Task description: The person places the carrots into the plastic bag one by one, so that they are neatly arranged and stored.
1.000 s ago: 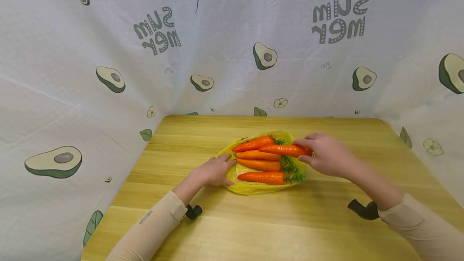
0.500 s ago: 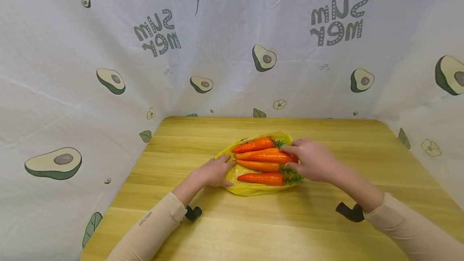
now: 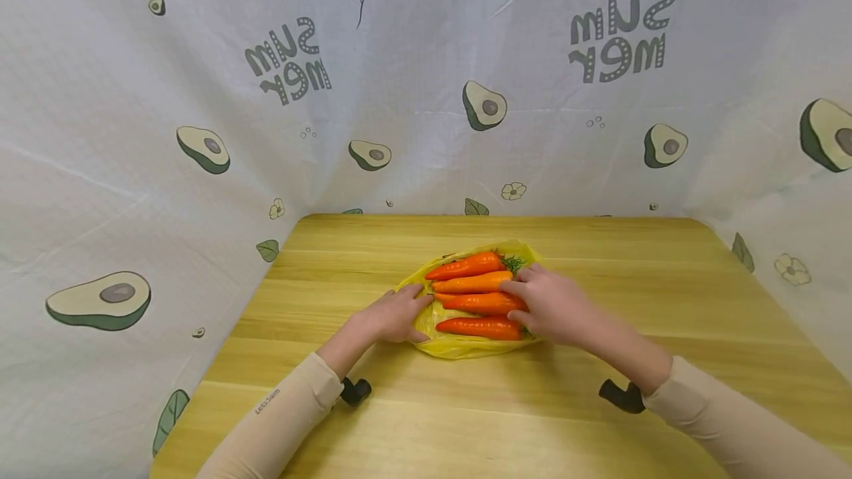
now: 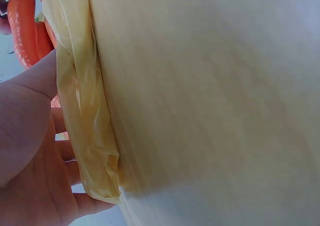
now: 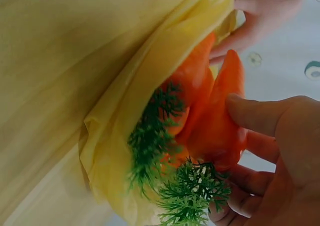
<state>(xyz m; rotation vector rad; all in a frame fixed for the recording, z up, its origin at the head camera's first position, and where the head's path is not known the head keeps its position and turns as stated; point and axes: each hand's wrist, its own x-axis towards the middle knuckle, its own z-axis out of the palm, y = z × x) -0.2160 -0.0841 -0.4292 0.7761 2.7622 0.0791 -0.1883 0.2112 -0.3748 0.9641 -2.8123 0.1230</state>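
Note:
Several orange carrots with green tops lie side by side in an open yellow plastic bag (image 3: 459, 350), tips towards the left. My right hand (image 3: 559, 307) pinches one carrot (image 3: 481, 304) by its thick end, laid among the others; in the right wrist view the thumb presses this carrot (image 5: 222, 116) from one side, fingers behind it. Leafy green tops (image 5: 192, 191) hang beside those fingers. At the bag's left end my left hand (image 3: 394, 314) rests with its fingers spread apart against the plastic. The left wrist view shows the bag's folded edge (image 4: 90, 121) crossing in front of those fingers.
The bag lies on a wooden table (image 3: 439, 420). A white curtain (image 3: 413, 43) with avocado prints hangs behind it and along both sides. Black wrist mounts (image 3: 356, 392) jut out under both forearms.
My right hand has brought its carrot in from the right, lowered it onto the others and shifted it nearer the bag's front side. The left hand has stayed in place.

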